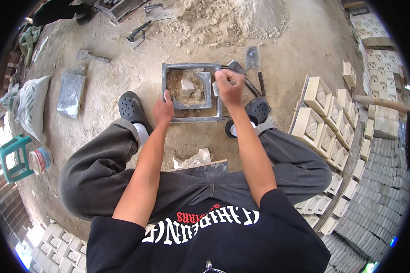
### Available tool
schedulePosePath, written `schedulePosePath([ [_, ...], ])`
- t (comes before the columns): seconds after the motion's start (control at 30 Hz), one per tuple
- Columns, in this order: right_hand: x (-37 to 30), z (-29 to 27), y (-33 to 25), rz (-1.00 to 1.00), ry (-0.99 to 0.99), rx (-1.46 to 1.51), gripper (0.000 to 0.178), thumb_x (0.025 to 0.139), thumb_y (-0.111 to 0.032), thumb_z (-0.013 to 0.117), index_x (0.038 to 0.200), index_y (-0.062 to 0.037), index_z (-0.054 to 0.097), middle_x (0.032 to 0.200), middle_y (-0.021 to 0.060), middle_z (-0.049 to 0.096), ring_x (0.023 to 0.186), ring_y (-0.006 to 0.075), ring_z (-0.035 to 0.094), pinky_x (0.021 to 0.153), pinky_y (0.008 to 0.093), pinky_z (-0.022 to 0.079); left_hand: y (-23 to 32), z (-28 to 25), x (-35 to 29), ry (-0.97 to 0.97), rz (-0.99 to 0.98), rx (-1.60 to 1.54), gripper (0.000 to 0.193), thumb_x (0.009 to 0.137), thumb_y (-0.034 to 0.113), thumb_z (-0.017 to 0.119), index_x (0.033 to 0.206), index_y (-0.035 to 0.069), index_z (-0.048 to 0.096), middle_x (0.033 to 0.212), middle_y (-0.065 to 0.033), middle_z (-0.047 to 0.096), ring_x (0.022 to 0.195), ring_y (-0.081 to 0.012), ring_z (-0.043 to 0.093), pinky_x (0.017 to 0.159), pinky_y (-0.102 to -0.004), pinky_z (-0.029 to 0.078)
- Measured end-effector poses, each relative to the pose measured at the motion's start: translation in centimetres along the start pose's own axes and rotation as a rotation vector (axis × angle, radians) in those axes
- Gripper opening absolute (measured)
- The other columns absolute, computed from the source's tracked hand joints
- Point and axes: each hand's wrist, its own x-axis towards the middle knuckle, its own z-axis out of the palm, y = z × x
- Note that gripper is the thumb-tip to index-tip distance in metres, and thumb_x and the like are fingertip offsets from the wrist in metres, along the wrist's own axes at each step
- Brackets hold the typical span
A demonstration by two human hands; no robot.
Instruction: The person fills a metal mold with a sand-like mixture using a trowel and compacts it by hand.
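On the ground between my feet lies a grey rectangular mould frame (191, 66). A smaller grey inner frame (207, 91) sits inside it, around crumbly sandy material and a whitish lump (187, 87). My left hand (163, 110) grips the frame's left side, its thumb lying along the edge. At the right side, my right hand (230, 86) is closed in a fist. Something pale shows beside its fingers, but the hand hides what it holds, if anything. A hammer-like tool (237, 67) and a dark bar (261, 83) lie just beyond the right hand.
A sandy heap (228, 22) spreads at the far side, near a trowel (136, 38). To the left are a hammer (93, 56), a metal plate (71, 93), a sack (33, 104) and a green stool (16, 157). Pale cast blocks (325, 123) stand in rows at right.
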Motion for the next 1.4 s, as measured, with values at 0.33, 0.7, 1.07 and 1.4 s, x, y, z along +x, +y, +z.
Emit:
schedulePosePath([
  [0.33,-0.9,1.5,-2.2,0.011,-0.036,-0.009,0.039,0.084,-0.012,0.057,0.051,-0.0029,0.038,0.048,-0.0068,0.034,0.05,0.0022,0.031,0.043,0.0275,0.021,-0.5,-0.4,0.3,0.049,-0.004,-0.013,0.066,0.095,0.057,0.03,0.103,0.0,0.064,0.097,-0.0266,0.065,0.095,-0.0449,0.06,0.083,-0.0517,0.045],
  [0.7,-1.1,1.0,0.4,-0.01,-0.028,-0.057,0.039,0.085,-0.013,0.058,0.053,-0.0033,0.038,0.05,-0.0061,0.034,0.05,0.0029,0.03,0.043,0.0274,0.022,-0.5,0.0,-0.2,0.073,0.033,-0.083,0.068,0.095,0.056,0.031,0.097,-0.003,0.066,0.093,-0.0281,0.065,0.092,-0.0452,0.061,0.081,-0.0525,0.045],
  [1.07,5.3,1.1,3.1,0.062,0.062,0.138,0.043,0.088,-0.018,0.056,0.049,-0.005,0.042,0.047,-0.0054,0.038,0.045,0.0043,0.032,0.045,0.028,0.023,0.2,-0.4,-0.1,-0.007,0.024,-0.05,0.06,0.096,0.053,0.032,0.097,0.002,0.064,0.094,-0.0261,0.065,0.09,-0.0444,0.061,0.081,-0.0519,0.045],
  [1.4,5.5,1.4,3.2,-0.063,0.066,0.006,0.049,0.095,-0.018,0.049,0.049,-0.0093,0.036,0.047,-0.0029,0.037,0.042,0.0065,0.03,0.042,0.0269,0.023,-0.5,0.1,0.0,0.044,0.01,-0.059,0.059,0.096,0.052,0.033,0.095,0.002,0.064,0.092,-0.0245,0.065,0.089,-0.0437,0.061,0.079,-0.0514,0.046],
])
